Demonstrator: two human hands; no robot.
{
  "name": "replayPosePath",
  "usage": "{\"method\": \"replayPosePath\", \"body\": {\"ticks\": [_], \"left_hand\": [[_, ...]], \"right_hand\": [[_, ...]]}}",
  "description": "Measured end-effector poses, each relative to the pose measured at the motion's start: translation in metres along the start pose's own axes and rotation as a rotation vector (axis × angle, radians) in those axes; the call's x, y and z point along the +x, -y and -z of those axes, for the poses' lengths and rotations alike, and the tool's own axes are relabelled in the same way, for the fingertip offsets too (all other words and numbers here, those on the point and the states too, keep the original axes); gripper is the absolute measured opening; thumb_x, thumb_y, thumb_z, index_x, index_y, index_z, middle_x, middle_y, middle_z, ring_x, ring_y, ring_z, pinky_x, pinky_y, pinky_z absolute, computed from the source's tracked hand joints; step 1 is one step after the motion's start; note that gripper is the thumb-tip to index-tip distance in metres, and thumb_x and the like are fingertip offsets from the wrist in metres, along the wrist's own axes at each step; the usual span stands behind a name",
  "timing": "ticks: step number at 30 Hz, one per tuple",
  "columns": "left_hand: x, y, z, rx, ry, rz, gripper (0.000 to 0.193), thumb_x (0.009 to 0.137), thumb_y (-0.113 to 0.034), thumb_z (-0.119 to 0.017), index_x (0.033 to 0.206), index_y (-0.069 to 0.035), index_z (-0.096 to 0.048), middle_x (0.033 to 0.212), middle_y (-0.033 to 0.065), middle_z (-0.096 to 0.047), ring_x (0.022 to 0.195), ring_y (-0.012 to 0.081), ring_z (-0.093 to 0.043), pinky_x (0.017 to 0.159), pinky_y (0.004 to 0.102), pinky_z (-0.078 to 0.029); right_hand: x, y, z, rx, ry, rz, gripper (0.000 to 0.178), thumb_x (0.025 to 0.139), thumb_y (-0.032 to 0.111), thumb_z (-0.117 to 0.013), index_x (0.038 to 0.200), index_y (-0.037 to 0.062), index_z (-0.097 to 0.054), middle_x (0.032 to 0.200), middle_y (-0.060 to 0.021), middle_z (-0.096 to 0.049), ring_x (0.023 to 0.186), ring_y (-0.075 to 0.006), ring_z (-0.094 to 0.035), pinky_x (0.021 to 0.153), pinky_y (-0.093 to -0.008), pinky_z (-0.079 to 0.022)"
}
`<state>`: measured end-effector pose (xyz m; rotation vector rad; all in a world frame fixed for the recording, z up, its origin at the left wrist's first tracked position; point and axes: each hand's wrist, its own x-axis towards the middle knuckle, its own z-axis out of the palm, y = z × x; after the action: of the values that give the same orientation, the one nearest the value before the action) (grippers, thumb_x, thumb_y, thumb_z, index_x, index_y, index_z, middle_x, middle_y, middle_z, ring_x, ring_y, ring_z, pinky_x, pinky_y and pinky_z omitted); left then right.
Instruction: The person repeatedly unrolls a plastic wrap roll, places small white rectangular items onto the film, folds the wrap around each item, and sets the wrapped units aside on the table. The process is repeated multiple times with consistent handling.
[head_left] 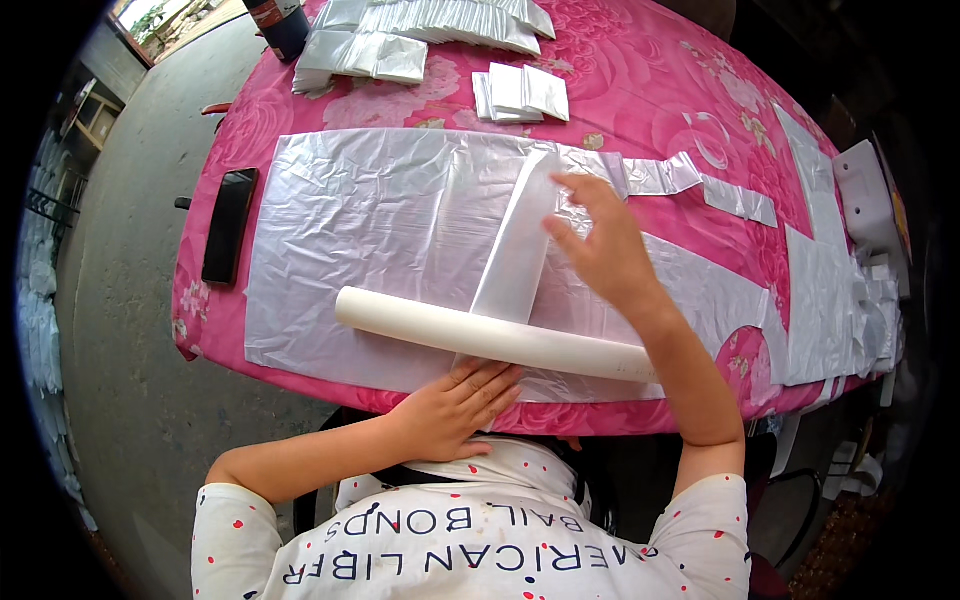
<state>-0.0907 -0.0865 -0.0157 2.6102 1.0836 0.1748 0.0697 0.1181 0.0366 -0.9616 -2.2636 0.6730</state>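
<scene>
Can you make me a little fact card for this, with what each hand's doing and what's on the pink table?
Left hand: flat, at the near edge of the plastic sheet
Right hand: open, fingers apart, by the far end of the white strip
Middle: white tube lying across the strip
Left side: black phone
Far side: stacks of folded plastic, dark container
Cover: pink flowered tablecloth

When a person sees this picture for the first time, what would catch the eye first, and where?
Probably the bright pink floral tablecloth, spread under everything in the middle. Next, the long white tube lying across the silvery plastic sheet. Then the hands: the left at the sheet's near edge, the right by the upper part of a whitish strip.
</scene>
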Motion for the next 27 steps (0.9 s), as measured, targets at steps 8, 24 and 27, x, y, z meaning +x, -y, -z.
{"method": "replayPosePath", "body": {"ticks": [8, 24, 27], "left_hand": [[0.001, -0.014, -0.011, 0.055, -0.018, 0.078, 0.073, 0.084, -0.051, -0.043, 0.134, 0.002, -0.035, 0.143, 0.0179, -0.028, 0.135, 0.03, -0.021, 0.111, 0.045, -0.012], [-0.001, 0.019, 0.016, -0.014, 0.057, -0.106, 0.077, 0.073, -0.038, -0.059, 0.137, -0.005, -0.032, 0.146, 0.0129, -0.025, 0.136, 0.0239, -0.022, 0.11, 0.0426, -0.015], [0.005, 0.003, 0.002, 0.225, 0.001, -0.056, 0.068, 0.075, -0.03, -0.056, 0.135, -0.006, -0.036, 0.143, 0.0134, -0.03, 0.134, 0.0257, -0.026, 0.109, 0.0448, -0.018]], "right_hand": [[-0.088, 0.052, -0.031, -0.147, 0.294, 0.147, 0.052, 0.074, 0.012, -0.065, 0.124, 0.0115, -0.051, 0.108, -0.0117, -0.056, 0.096, -0.03, -0.053, 0.083, -0.0403, -0.043], [-0.081, 0.0, 0.027, -0.276, -0.015, -0.016, 0.051, 0.071, 0.009, -0.065, 0.121, 0.0071, -0.053, 0.104, -0.0117, -0.058, 0.093, -0.0299, -0.053, 0.084, -0.0394, -0.042], [-0.094, 0.03, -0.002, -0.206, 0.129, 0.151, 0.05, 0.07, 0.008, -0.064, 0.119, 0.0089, -0.056, 0.106, -0.0114, -0.058, 0.096, -0.028, -0.053, 0.085, -0.0413, -0.041]]}}
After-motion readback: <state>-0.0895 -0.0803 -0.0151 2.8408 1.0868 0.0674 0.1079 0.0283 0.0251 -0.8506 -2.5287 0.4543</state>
